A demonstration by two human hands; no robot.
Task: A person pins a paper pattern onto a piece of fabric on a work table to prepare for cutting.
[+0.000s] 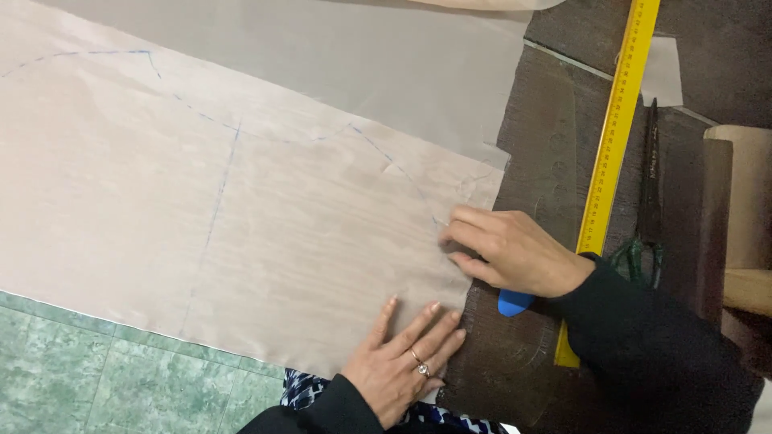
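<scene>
Pale pink fabric (241, 209) bears dashed blue lines beside a yellow ruler (615, 128) and green marbled floor (88, 370).

— What lies to the side on the dark table (563, 104)?
— A yellow ruler (611, 153) running lengthwise, dark scissors (648, 185) with green handles just beside it.
— And below?
— Green tiled floor (96, 362).

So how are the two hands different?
The left hand lies flat with fingers spread on the pinkish fabric, while the right hand is curled, fingertips pinching the fabric's edge. The left hand wears a ring; no ring shows on the right hand. Both come from black sleeves and touch the fabric.
</scene>
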